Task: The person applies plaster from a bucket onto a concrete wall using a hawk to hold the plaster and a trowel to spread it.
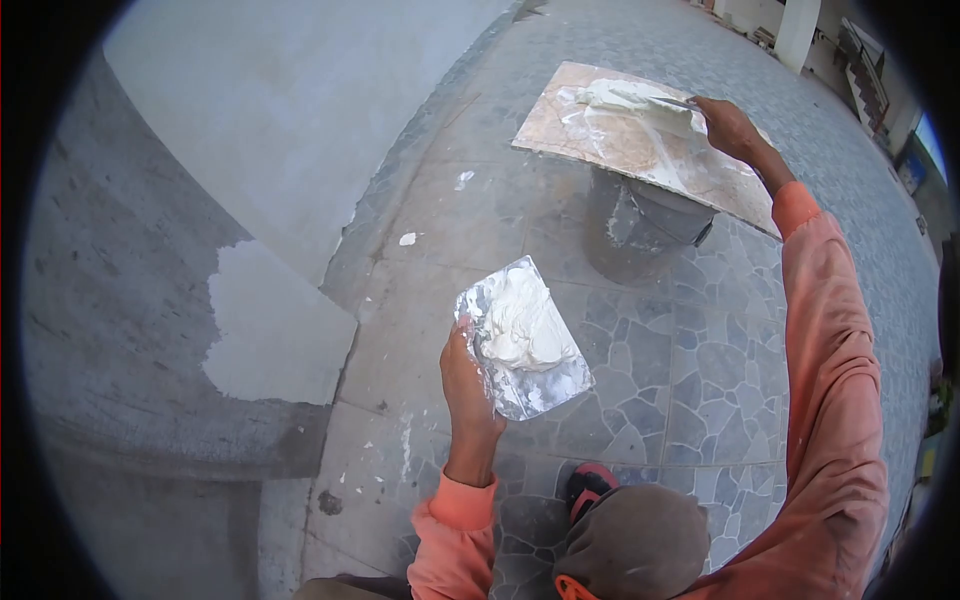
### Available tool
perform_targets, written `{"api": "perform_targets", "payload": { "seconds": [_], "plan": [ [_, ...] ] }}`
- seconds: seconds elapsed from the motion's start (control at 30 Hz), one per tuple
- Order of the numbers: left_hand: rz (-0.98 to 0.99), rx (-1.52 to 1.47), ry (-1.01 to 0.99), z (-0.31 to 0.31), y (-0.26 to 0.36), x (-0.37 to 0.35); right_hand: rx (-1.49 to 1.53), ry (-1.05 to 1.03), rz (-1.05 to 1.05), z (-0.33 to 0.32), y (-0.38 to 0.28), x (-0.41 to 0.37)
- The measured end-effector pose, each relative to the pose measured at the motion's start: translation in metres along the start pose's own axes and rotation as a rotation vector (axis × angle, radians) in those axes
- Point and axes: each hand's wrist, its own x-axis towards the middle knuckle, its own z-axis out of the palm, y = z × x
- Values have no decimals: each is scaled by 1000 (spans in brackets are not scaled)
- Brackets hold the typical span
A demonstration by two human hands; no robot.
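Note:
My left hand (467, 385) is closed around the left edge of a flat metal hawk (555, 395). A thick mound of white putty (525, 325) lies on the hawk, with smears along its edges. Stretched out to the upper right, my right hand (730, 128) grips a putty knife (677, 102); its handle is mostly hidden in my fingers. The knife's blade meets more white putty (625, 95) on a stained board (600, 140). That board rests on top of a dark bucket (645, 225).
A wall (280, 120) rises on the left, partly coated in pale plaster with a ragged lower edge. White splashes (407, 239) dot the stone-patterned floor (620, 390). My shoe (590, 487) and knee are at the bottom. Stairs (865, 75) and a pillar stand far right.

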Motion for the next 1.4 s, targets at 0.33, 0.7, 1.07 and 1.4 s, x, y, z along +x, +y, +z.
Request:
{"api": "perform_targets", "payload": {
  "seconds": [0.33, 0.7, 1.07, 1.4],
  "plan": [
    [-27, 14, 24, -5, -8, 7, 52, -69, -142, 16, 21, -1],
    [-31, 40, 38, 3, -9, 9, -13, -360, -152, -8, 7, -31],
    [-16, 12, 32, -2, -10, 1, 169, -350, 78, -79, -10, -21],
    [-30, 0, 79, -4, -7, 0, 20, -353, 166, -17, 36, 7]
  ]
}}
